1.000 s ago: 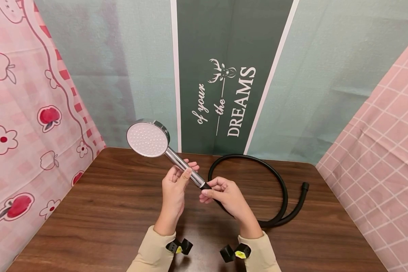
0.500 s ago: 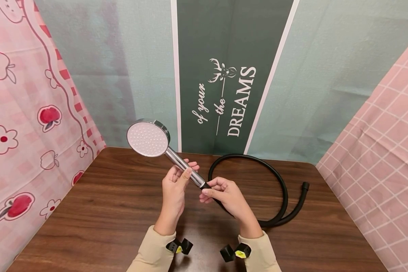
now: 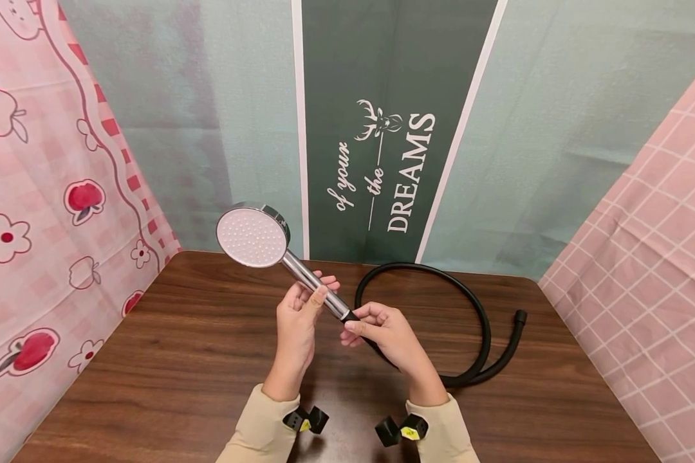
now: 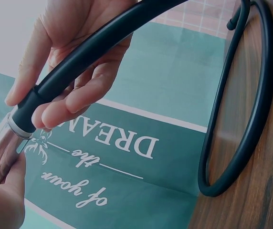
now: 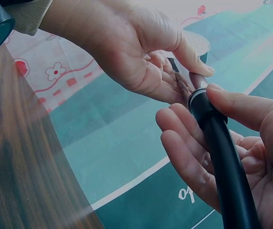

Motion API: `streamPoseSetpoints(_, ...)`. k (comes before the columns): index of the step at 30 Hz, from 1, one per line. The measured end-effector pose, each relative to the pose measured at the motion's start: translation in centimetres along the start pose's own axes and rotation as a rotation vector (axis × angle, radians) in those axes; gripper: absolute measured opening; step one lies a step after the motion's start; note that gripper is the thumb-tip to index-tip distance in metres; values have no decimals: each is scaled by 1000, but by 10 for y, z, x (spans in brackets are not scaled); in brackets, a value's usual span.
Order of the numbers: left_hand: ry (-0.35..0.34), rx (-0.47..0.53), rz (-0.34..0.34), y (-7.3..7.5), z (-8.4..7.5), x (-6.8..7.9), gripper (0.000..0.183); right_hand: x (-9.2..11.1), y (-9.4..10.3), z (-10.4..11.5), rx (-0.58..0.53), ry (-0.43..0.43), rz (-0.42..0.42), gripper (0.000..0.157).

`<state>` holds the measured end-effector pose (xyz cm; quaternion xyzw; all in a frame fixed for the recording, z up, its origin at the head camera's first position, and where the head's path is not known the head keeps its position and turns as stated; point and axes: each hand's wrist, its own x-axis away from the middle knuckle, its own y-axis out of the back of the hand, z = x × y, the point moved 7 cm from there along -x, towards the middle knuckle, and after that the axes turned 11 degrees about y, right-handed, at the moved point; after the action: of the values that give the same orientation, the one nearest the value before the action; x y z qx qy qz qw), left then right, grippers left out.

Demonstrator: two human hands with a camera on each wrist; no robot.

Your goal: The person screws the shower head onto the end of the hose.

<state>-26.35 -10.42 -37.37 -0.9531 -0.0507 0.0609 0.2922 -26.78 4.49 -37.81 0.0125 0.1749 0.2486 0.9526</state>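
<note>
A chrome shower head point(image 3: 252, 236) with a white, nozzle-dotted face is held tilted above the table, its face up and to the left. My left hand point(image 3: 298, 318) grips its metal handle between thumb and fingers. With thumb and fingers, my right hand point(image 3: 385, 328) pinches the black hose's end fitting point(image 4: 26, 112) right at the handle's lower end. In the right wrist view, the fitting meets the handle at a pale ring, and the black hose point(image 5: 227, 167) runs back past my right palm. How far the fitting is threaded on cannot be told.
The rest of the hose point(image 3: 481, 315) loops on the brown wooden table point(image 3: 168, 360) to the right, its other end fitting point(image 3: 520, 317) lying near the right side. Fabric with printed lettering hangs behind the table; pink patterned cloths hang at both sides.
</note>
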Motion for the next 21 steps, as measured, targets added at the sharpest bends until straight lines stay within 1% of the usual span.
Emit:
streamPoseSetpoints(7,-1,4,0,0,0,0,24,1,0,1,3,13,7,27)
streamPoseSetpoints(12,0,2,-1,0,1,0,31,1,-1,2,0,9,11,28)
streamPoseSetpoints(21,-1,2,0,0,0,0,23,0,0,1,-8,4,6,28)
